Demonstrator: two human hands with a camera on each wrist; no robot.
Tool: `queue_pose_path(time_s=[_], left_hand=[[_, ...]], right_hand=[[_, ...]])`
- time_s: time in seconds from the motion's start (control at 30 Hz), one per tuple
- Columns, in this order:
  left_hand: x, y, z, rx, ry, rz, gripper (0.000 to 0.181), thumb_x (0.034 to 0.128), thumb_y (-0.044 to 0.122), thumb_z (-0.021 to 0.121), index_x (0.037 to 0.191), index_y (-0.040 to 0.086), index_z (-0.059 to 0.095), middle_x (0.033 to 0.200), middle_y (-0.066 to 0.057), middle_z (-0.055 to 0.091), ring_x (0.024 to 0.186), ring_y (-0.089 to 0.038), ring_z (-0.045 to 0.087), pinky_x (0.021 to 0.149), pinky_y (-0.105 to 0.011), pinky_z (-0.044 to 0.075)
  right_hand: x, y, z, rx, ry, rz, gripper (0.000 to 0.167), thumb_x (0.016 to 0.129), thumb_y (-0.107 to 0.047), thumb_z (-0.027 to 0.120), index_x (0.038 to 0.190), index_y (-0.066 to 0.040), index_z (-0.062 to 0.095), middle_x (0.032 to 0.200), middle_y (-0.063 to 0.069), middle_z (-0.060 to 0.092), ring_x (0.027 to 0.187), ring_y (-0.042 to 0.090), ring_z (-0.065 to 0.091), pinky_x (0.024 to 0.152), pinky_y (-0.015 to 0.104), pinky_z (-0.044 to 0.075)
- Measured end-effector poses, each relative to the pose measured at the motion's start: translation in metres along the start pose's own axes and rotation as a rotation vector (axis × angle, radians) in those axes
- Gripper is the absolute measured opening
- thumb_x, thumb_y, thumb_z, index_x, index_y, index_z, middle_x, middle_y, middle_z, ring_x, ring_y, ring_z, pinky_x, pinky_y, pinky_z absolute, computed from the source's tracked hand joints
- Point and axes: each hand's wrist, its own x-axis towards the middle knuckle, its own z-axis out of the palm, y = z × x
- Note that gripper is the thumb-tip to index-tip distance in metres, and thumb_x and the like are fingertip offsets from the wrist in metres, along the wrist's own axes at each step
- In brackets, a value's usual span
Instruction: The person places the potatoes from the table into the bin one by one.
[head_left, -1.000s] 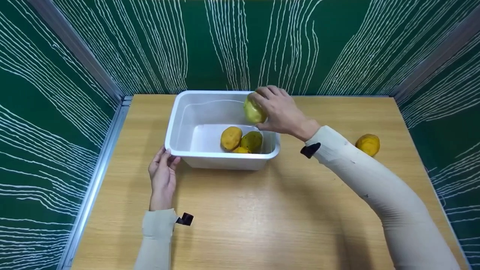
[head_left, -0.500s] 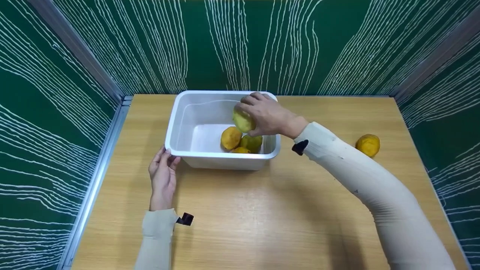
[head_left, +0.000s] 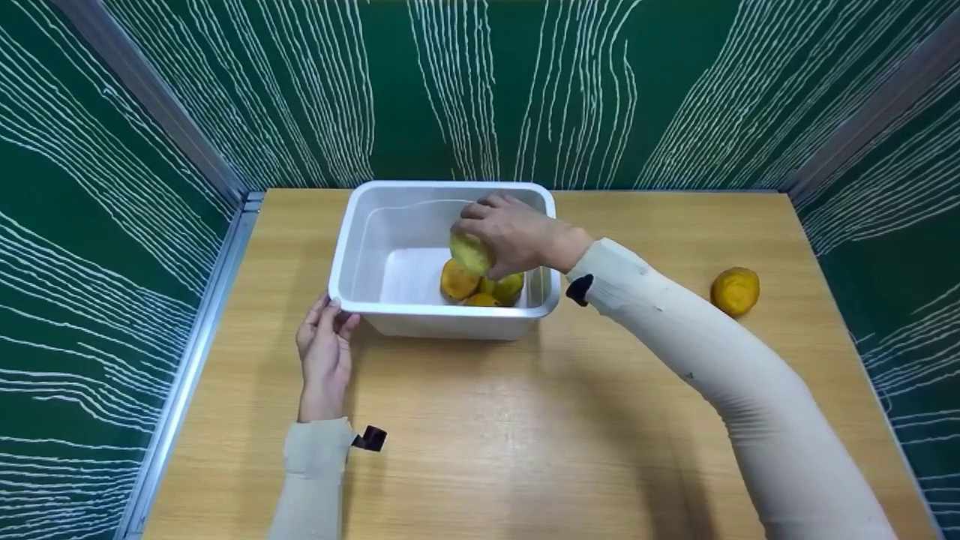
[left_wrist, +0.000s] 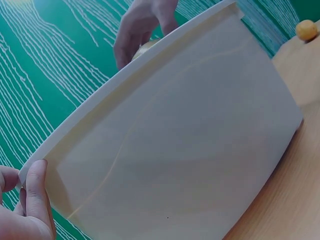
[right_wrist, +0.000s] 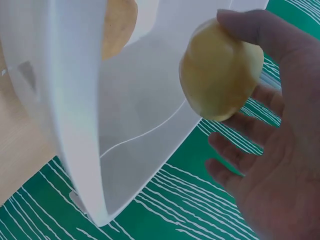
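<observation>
Bin (head_left: 442,309): white, long axis 9 to 3 o'clock. Contents, toward its 5 o'clock: orange fruit (head_left: 459,283), green fruit (head_left: 505,289), yellow fruit (head_left: 481,301).
Pale fruit (head_left: 471,255): near round; inside the bin's opening, at 8 o'clock from the right hand (head_left: 514,234), above the other three; contact with them cannot be told.
Right hand: nearer; thumb and fingers parted to the fruit's breadth, grasping it.
Left hand (head_left: 326,349): pinching the bin's 8 o'clock corner.
Loose fruit (head_left: 736,291): on table (head_left: 510,435), bin's 3 o'clock, well apart.
</observation>
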Motion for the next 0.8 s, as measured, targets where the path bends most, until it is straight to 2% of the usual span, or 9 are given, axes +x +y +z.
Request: queue_pose_path(time_s=[0.3, 0.57, 0.8], left_hand=[[0.0, -0.002, 0.001, -0.018, -0.005, 0.029, 0.044, 0.1079, -0.004, 0.051, 0.151, -0.011, 0.043, 0.114, -0.011, 0.06, 0.082, -0.011, 0.065, 0.071, -0.013, 0.064], [0.0, -0.001, 0.0, -0.001, -0.002, 0.014, 0.044, 0.1083, -0.002, 0.051, 0.152, -0.009, 0.043, 0.116, -0.01, 0.06, 0.083, -0.011, 0.064, 0.072, -0.013, 0.064], [-0.001, -0.001, 0.0, -0.021, 0.0, 0.007, 0.046, 0.108, -0.003, 0.052, 0.152, -0.01, 0.042, 0.112, -0.011, 0.061, 0.081, -0.011, 0.064, 0.071, -0.013, 0.064]], right_hand=[[0.009, -0.003, 0.003, 0.001, -0.099, -0.001, 0.079, 0.085, -0.031, 0.091, 0.153, -0.015, 0.054, 0.158, 0.01, 0.051, 0.144, 0.036, 0.046, 0.13, 0.057, 0.034], [0.016, -0.011, 0.005, -0.023, -0.176, 0.03, 0.078, 0.085, -0.029, 0.09, 0.153, -0.02, 0.054, 0.157, 0.006, 0.052, 0.144, 0.032, 0.044, 0.133, 0.055, 0.028], [0.022, -0.018, 0.011, -0.054, -0.223, 0.016, 0.072, 0.088, -0.024, 0.088, 0.152, -0.025, 0.055, 0.157, 0.003, 0.053, 0.142, 0.031, 0.047, 0.133, 0.054, 0.029]])
